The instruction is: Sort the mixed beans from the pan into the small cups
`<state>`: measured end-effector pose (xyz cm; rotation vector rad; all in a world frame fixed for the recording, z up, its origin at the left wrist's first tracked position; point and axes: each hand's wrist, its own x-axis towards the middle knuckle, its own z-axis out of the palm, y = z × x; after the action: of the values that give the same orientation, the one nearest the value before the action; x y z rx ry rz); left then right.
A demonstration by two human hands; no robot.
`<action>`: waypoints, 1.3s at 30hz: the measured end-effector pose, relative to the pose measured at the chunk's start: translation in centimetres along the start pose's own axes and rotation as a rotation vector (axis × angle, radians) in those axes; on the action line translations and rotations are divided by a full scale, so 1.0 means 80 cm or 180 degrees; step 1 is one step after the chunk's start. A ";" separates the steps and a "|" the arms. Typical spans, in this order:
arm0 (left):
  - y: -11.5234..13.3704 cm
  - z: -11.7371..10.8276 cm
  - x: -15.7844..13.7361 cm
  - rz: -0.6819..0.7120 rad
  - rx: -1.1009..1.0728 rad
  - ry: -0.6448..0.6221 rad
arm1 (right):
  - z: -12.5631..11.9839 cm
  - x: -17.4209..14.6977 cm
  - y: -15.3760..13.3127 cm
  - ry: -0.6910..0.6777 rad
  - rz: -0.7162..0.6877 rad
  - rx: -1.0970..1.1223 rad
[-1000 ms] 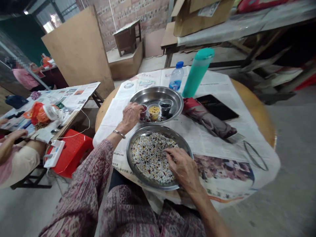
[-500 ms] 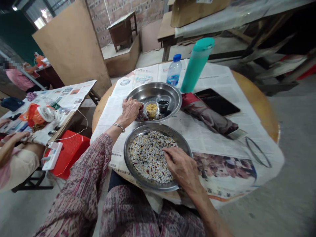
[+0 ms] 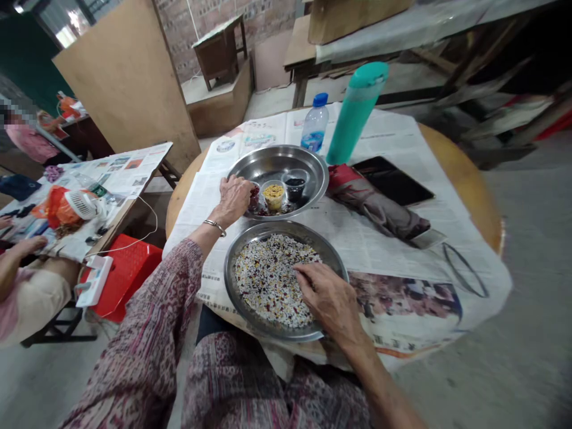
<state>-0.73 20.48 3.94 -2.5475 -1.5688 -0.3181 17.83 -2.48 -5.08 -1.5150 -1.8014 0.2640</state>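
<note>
My left hand (image 3: pixel 235 198) reaches to the left rim of the far steel dish (image 3: pixel 264 163), its bent fingers at a clear cup of dark red beans (image 3: pixel 254 198). Whether those fingers hold a bean is hidden. Beside that cup stand a cup of yellow grains (image 3: pixel 273 195) and a cup of black beans (image 3: pixel 295 188); some loose beans lie near them. My right hand (image 3: pixel 329 298) rests over the right side of the nearer steel dish (image 3: pixel 229 280), thumb and fingertips drawn together above mixed white, black, yellow and red grains (image 3: pixel 272 280). Anything in that pinch is too small to see.
Behind the dishes stand a water bottle (image 3: pixel 314 126) and a teal bottle (image 3: pixel 356 113). A folded umbrella (image 3: pixel 379 208), a dark tablet (image 3: pixel 393 182) and newspaper (image 3: pixel 196 208) are on the round table. Another person's hand (image 3: pixel 29 245) is at the left table.
The whole view has shifted slightly, with the dishes a little higher in the picture. Both hands stay at about the same places, the left at the red bean cup, the right over the grains.
</note>
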 end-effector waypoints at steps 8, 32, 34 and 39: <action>-0.001 -0.001 0.000 -0.0055 -0.0126 0.0042 | 0.000 0.001 0.002 0.0073 -0.0100 -0.0070; 0.107 0.000 -0.224 0.0760 -0.1038 -0.0773 | 0.002 0.005 0.001 -0.0678 -0.0479 -0.0331; 0.101 0.002 -0.213 0.0556 -0.0917 -0.0525 | 0.003 0.003 0.004 -0.0498 -0.0402 -0.0188; 0.091 0.003 -0.206 0.0179 -0.0730 -0.0484 | 0.003 0.002 0.002 0.0081 -0.0130 -0.0348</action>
<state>-1.37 3.01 -0.35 -2.8459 -1.5906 -0.3219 17.79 -2.18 -5.26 -1.5475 -1.8505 0.1275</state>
